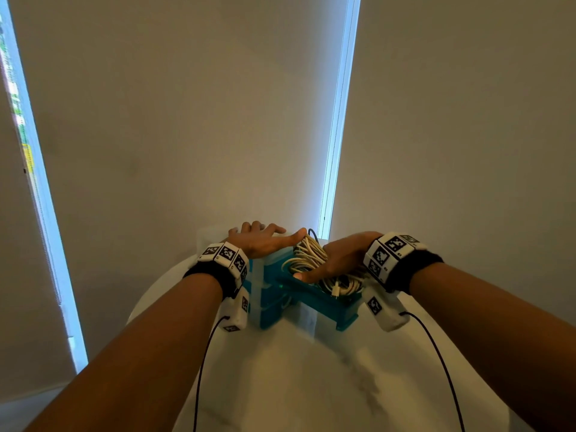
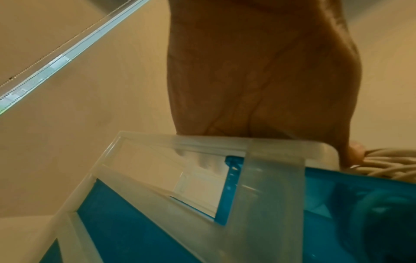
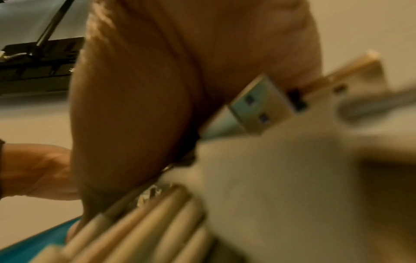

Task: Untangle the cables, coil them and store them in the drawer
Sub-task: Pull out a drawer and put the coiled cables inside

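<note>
A small clear plastic drawer unit (image 1: 257,294) stands on the white table. Its teal top drawer (image 1: 324,307) is pulled out toward me. Several coils of white cables (image 1: 307,255) are piled in the drawer, with a USB plug (image 3: 258,106) on top. My right hand (image 1: 336,260) lies flat over the pile and presses on it, thumb stretched along the drawer's edge. My left hand (image 1: 258,241) rests on the unit's top, fingers spread, and its thumb touches the cables (image 2: 387,163). A thin black cable loop (image 1: 313,233) sticks up behind the pile.
The round white marble table (image 1: 311,385) reaches toward me from the unit. Closed window blinds (image 1: 187,120) hang close behind it, with a bright gap (image 1: 336,135) between them. Black sensor wires (image 1: 202,369) trail from both wristbands.
</note>
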